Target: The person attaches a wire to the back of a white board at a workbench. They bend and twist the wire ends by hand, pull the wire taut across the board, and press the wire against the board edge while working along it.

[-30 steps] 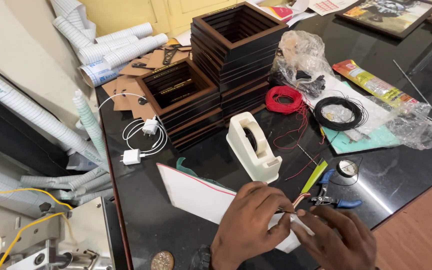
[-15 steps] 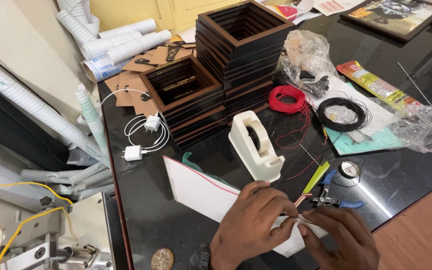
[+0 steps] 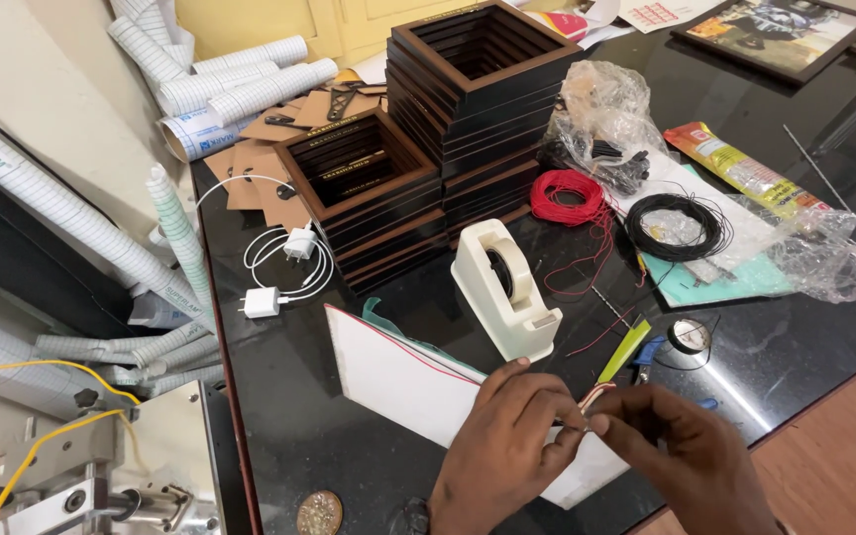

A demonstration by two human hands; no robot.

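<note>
The table [image 3: 795,357] is glossy black stone, smooth and mirror-like. The tape dispenser [image 3: 503,287] is smooth cream plastic, the stacked frames [image 3: 468,94] matt dark wood. Crinkled clear plastic bags [image 3: 606,109] shine beside plastic-coated red wire [image 3: 567,195].

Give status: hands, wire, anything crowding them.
Left hand and right hand both pinch thin wire ends over white board. Tape dispenser sits close behind, apart.
</note>
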